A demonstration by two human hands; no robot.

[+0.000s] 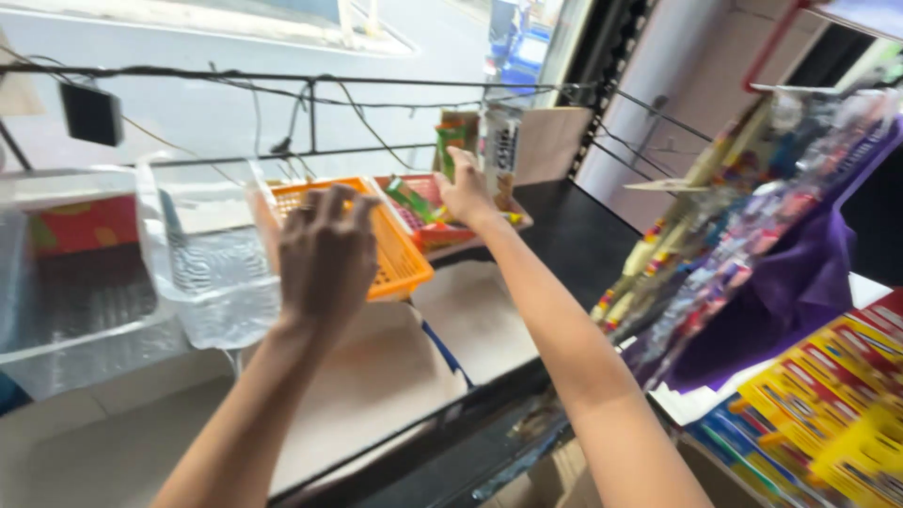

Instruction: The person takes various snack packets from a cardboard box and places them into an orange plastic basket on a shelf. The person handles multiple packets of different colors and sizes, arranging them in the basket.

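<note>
Two bare arms reach out over the table [564, 235]. The left hand [324, 254] grips the edge of an orange basket [400, 263], beside a clear plastic box [202, 254]. The right hand [467, 193] holds snack packets [484, 141] above a red tray [442, 235].

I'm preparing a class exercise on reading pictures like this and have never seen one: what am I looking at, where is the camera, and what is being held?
One camera, worn on a person's head, looks down over their two bare arms at a shop counter. The left hand rests on an orange plastic basket, beside clear plastic tubs. The right hand has its grip on upright snack packets above a red basket. Colourful packets hang at the right.
</note>
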